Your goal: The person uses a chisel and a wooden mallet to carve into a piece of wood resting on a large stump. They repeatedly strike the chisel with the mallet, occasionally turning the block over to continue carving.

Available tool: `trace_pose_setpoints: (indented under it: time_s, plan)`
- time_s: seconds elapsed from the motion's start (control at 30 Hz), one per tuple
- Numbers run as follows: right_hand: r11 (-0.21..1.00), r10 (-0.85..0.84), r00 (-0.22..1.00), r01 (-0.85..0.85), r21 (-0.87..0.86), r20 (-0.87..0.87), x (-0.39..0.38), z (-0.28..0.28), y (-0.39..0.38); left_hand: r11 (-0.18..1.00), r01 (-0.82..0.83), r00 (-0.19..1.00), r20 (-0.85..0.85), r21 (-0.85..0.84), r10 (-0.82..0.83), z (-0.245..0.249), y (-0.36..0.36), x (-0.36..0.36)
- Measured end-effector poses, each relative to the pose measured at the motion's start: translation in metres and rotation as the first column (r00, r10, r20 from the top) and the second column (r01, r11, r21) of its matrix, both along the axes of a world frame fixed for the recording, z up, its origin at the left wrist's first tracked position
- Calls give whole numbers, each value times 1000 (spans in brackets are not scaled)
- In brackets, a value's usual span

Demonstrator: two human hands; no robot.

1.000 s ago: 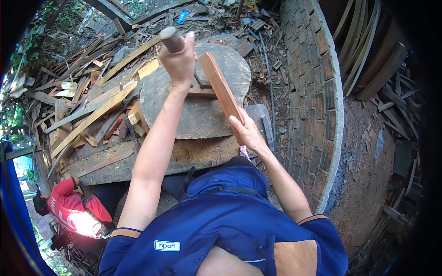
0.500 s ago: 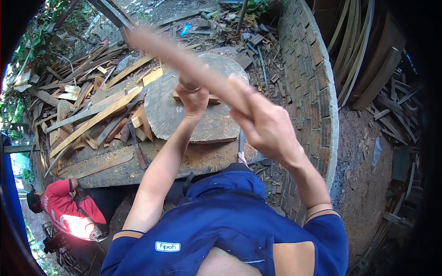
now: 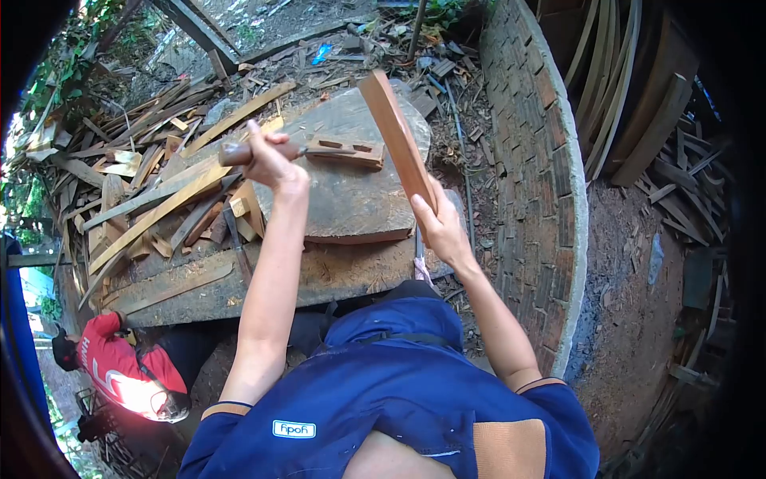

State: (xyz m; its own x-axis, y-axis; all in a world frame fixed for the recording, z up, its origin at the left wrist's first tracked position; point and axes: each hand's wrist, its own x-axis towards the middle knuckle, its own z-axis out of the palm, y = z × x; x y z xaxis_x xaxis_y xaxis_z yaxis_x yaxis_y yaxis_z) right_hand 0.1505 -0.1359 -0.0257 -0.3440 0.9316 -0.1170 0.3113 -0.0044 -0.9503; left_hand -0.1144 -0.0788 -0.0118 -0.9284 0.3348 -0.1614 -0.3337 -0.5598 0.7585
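My left hand is closed around a chisel with a brown wooden handle. The chisel lies nearly level, its metal blade pointing right over a small wooden block with slots cut in its top. That block sits on a thick round wooden slab. In my right hand a flat wooden mallet is gripped by its lower end, its broad end tilted up and to the left, right of the block.
Offcuts and long wood strips are heaped left of the slab on a low bench. A curved brick wall stands to the right, with more planks beyond it. A person in a red shirt is at lower left.
The chisel has swung from upright over the block to nearly level, with my left hand moving left. My right hand has come down and closer, the mallet now steeper.
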Motion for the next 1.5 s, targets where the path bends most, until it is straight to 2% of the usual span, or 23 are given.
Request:
trace_pose_setpoints:
  time_s: [0.07,0.1,0.17,0.27,0.33,0.37,0.5,0.6,0.67,0.73,0.8,0.87,0.9,0.93,0.97,1.03,1.07,1.13,1.2,1.23,1.27,1.4,1.5]
  plan:
    - [979,-70,995,82,-185,73,3,-32,-8,999,9,997,-82,-49,-14,4,-7,-15]
    - [992,-104,989,111,-64,103,6,-56,-12,987,96,957,-259,-132,-128,4,-10,-23]
    - [988,-98,985,113,-108,142,9,-64,-16,898,212,798,-462,-385,-386,10,-13,-30]
    - [973,-103,976,138,-183,189,8,-72,-18,553,185,197,-520,-813,-831,-14,-3,-53]
    - [981,-131,981,149,-125,143,9,-75,-16,501,-129,-127,-487,-856,-864,-39,2,-53]
    - [980,-141,980,159,-124,144,9,-77,-14,414,-138,-230,-378,-900,-897,-45,2,-52]
    - [966,-143,982,166,-200,120,11,-68,-13,283,-239,-327,-197,-929,-924,-62,6,-46]
    - [969,-129,981,155,-195,142,14,-82,-13,259,-242,-283,-187,-935,-941,-65,14,-48]
    - [988,-157,983,157,6,94,16,-101,-14,196,-294,-305,-102,-936,-947,-48,17,-46]
    - [988,-143,987,147,-50,70,16,-98,-15,134,-349,-323,-15,-928,-946,-28,19,-47]
    - [984,-142,989,146,-101,43,16,-92,-12,-265,204,-98,249,-942,-963,-15,22,-48]
    - [987,-126,990,132,-87,64,18,-88,-13,-143,651,107,276,-746,-955,-26,12,-53]
    - [986,-128,990,134,-97,62,18,-86,-14,-107,841,121,376,-531,-919,-30,5,-54]
    - [986,-131,990,136,-95,61,17,-84,-13,-31,960,109,469,-280,-876,-35,1,-56]
    - [986,-134,989,139,-91,62,17,-84,-13,-32,959,109,472,-282,-875,-41,0,-56]
    - [987,-139,988,143,-71,62,17,-90,-14,-200,825,148,543,-529,-827,-44,-2,-49]
    - [988,-142,988,145,-48,62,18,-92,-14,-196,825,152,543,-529,-826,-45,-5,-47]
    - [987,-136,989,141,-74,64,17,-85,-11,-292,527,83,390,-798,-917,-19,-5,-33]
    - [984,-131,989,139,-114,70,18,-85,-15,-300,427,2,332,-853,-943,-17,-7,-27]
    - [980,-148,988,153,-124,49,17,-87,-16,-33,149,-108,17,-988,-994,-20,-11,-20]
    - [978,-160,987,162,-131,25,16,-89,-15,295,-100,-293,-255,-950,-922,-21,-15,-14]
    - [952,-212,976,216,-217,42,9,-95,-18,350,-358,-389,-202,-866,-899,-34,-22,-12]
    - [920,-306,951,305,-246,36,8,-89,-20,365,-283,-388,-243,-887,-889,-47,-31,-15]
